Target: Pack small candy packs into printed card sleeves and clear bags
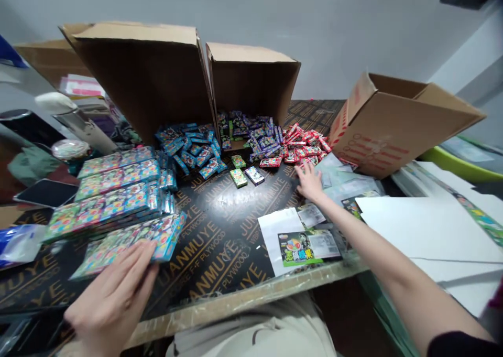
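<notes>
My left hand is closed on the near edge of a flat pack of small boxes, printed in green, pink and blue. Behind it, similar packs are piled in a stack. My right hand reaches out with its fingers apart, at the near edge of a heap of small red boxes. I see nothing held in it. Purple boxes and blue boxes lie heaped to its left. Two green boxes and a white-and-dark box lie on the tabletop.
Two cartons on their sides, a large one and a smaller one, open toward me. Another carton stands at right. Clear plastic bags, a printed card and white sheets lie nearby. A phone lies left.
</notes>
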### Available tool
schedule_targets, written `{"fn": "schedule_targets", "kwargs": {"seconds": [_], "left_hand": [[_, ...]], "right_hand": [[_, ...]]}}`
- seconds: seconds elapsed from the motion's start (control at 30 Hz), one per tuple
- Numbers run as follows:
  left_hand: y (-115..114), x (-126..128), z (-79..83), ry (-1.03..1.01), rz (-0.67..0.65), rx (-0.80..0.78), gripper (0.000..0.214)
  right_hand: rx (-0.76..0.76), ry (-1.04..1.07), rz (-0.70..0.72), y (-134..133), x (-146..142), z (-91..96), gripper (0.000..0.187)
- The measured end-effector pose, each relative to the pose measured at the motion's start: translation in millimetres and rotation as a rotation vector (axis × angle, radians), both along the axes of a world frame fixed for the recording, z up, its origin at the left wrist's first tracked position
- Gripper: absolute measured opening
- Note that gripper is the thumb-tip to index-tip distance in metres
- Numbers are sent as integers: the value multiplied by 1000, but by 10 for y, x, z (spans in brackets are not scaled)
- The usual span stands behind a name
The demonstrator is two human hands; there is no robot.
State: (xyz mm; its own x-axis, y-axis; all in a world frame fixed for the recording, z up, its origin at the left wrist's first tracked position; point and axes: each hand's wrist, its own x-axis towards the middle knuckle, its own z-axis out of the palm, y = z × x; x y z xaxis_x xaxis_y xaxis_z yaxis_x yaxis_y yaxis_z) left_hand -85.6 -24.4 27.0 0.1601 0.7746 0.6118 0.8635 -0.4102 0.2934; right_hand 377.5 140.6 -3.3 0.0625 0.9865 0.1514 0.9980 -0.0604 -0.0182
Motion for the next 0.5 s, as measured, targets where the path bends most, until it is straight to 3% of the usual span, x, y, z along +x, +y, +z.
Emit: {"fn": "schedule_targets", "kwargs": {"seconds": [0.03, 0.13, 0.27, 0.4, 0.5], "left_hand": [[55, -75, -91, 115, 24, 45, 53], [226, -219, -398, 353, 94, -58, 43], [359, -320, -708, 397, 127, -149, 40], [396, -369, -795, 326, 141, -114, 40], [353, -314, -740, 234, 155, -69, 40]], "right_hand": [[-8, -2, -15, 88, 79, -17, 70], [-41, 11, -63, 314, 198, -54, 70], [-58, 19, -87, 415, 271, -18, 67], [82, 19, -245, 243, 539, 122, 85], [29, 153, -450, 19, 786, 151, 104]]}}
